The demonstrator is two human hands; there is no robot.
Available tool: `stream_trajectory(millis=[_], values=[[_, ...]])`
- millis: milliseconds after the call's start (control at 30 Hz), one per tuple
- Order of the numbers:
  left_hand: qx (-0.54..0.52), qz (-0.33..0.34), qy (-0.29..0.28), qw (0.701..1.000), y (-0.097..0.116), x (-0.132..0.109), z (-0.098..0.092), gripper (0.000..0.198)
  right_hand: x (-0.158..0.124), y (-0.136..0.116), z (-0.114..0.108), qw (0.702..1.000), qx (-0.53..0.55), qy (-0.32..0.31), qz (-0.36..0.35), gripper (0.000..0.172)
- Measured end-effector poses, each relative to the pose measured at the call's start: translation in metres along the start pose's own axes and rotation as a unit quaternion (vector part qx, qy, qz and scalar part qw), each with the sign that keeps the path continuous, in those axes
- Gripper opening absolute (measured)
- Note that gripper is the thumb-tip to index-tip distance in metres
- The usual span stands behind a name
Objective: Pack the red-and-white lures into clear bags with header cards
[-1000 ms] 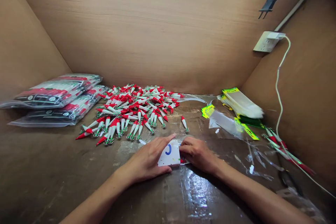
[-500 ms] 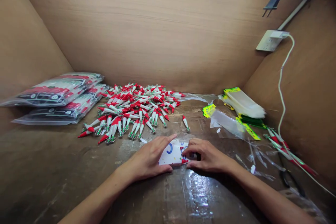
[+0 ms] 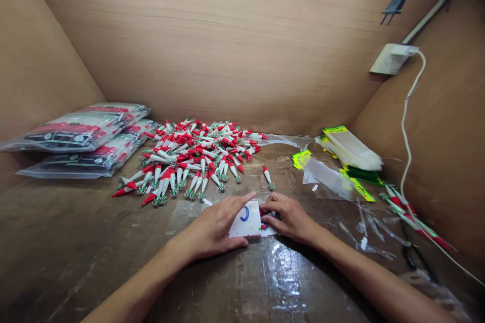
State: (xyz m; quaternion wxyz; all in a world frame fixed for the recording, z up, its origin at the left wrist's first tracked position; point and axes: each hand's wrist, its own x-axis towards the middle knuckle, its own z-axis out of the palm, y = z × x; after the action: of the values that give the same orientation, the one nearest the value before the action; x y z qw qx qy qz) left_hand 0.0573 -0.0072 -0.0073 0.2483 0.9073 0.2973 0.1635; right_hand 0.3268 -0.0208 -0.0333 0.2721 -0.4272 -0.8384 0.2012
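My left hand (image 3: 220,227) lies around a small white box (image 3: 246,219) with a blue letter and coloured dots, its thumb along the near side and fingers over the far side. At the box's right end, my right hand (image 3: 290,217) has bent fingers pressed at the opening. Red bits of a squid jig (image 3: 264,227) show between those fingertips and the box; most of it is hidden. Beyond both hands lies a heap of red-and-white squid jigs (image 3: 200,154) with green-ringed hooks, and one single jig (image 3: 268,177) lies apart.
Filled clear bags (image 3: 83,136) are stacked at left. Clear sleeves with yellow-green headers (image 3: 352,149) lie at right, near packed jigs (image 3: 417,222) and black-handled scissors (image 3: 420,260). A white cable (image 3: 405,126) hangs from the wall socket (image 3: 390,59). Plastic scraps (image 3: 379,232) litter the right side.
My right hand has shifted slightly, its fingers now closer against the box's right end. Less of the red jig tip shows. My left hand and the box stay almost where they were.
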Motion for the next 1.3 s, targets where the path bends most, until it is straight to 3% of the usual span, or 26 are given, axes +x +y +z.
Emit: stream_trajectory(millis=[167,300,433,500,567,633,733,833,900,967,1033,1067,1133,1200,1233,1300], values=[[0.002,-0.004,0.006,1.000,0.000,0.001,0.001,0.100,-0.002,-0.005,0.003,0.998,-0.018,-0.035,-0.042,0.015],[0.001,-0.003,0.004,1.000,0.000,0.000,0.000,0.100,0.001,-0.003,-0.012,0.997,0.005,-0.050,-0.064,0.020],[0.003,-0.004,-0.006,1.000,0.001,-0.001,-0.002,0.100,0.032,0.028,-0.034,0.997,-0.044,0.043,-0.042,0.037],[0.008,-0.010,-0.008,1.000,0.001,-0.001,-0.002,0.100,0.056,0.048,-0.043,0.992,-0.111,0.028,-0.060,0.052],[0.009,-0.009,-0.005,1.000,0.002,-0.002,-0.003,0.101,0.077,0.065,-0.049,0.986,-0.140,-0.025,-0.086,0.054],[0.007,-0.006,-0.001,1.000,0.002,-0.002,-0.003,0.102,0.091,0.074,-0.053,0.990,-0.098,-0.047,-0.085,0.038],[0.006,-0.007,0.004,1.000,0.000,-0.004,-0.002,0.102,0.093,0.073,-0.054,0.999,-0.004,-0.007,-0.048,0.013],[0.010,-0.005,0.004,1.000,-0.002,-0.005,0.000,0.101,0.075,0.058,-0.051,0.991,0.126,0.037,0.014,0.029],[0.013,-0.004,0.002,1.000,-0.003,-0.005,0.000,0.101,0.055,0.043,-0.048,0.937,0.333,0.050,0.093,0.037],[0.015,-0.003,0.001,1.000,-0.003,-0.004,0.001,0.100,0.036,0.026,-0.047,0.832,0.530,0.047,0.158,0.037],[0.014,-0.002,0.001,1.000,-0.003,-0.004,0.001,0.099,0.020,0.012,-0.045,0.752,0.632,0.041,0.182,0.034],[0.013,-0.002,0.001,1.000,-0.003,-0.004,0.001,0.099,0.014,0.007,-0.044,0.727,0.660,0.040,0.188,0.033],[0.012,-0.002,0.001,1.000,-0.003,-0.004,0.000,0.100,0.006,0.002,-0.044,0.704,0.681,0.042,0.197,0.033],[0.015,-0.006,-0.001,1.000,-0.002,-0.003,0.000,0.100,0.003,0.004,-0.047,0.716,0.664,0.048,0.208,0.036],[0.016,-0.008,-0.002,1.000,-0.002,-0.003,0.000,0.101,0.001,0.006,-0.050,0.739,0.637,0.048,0.211,0.036],[0.018,-0.012,-0.005,1.000,-0.002,-0.002,-0.001,0.102,-0.002,0.014,-0.058,0.819,0.532,0.029,0.214,0.032]])
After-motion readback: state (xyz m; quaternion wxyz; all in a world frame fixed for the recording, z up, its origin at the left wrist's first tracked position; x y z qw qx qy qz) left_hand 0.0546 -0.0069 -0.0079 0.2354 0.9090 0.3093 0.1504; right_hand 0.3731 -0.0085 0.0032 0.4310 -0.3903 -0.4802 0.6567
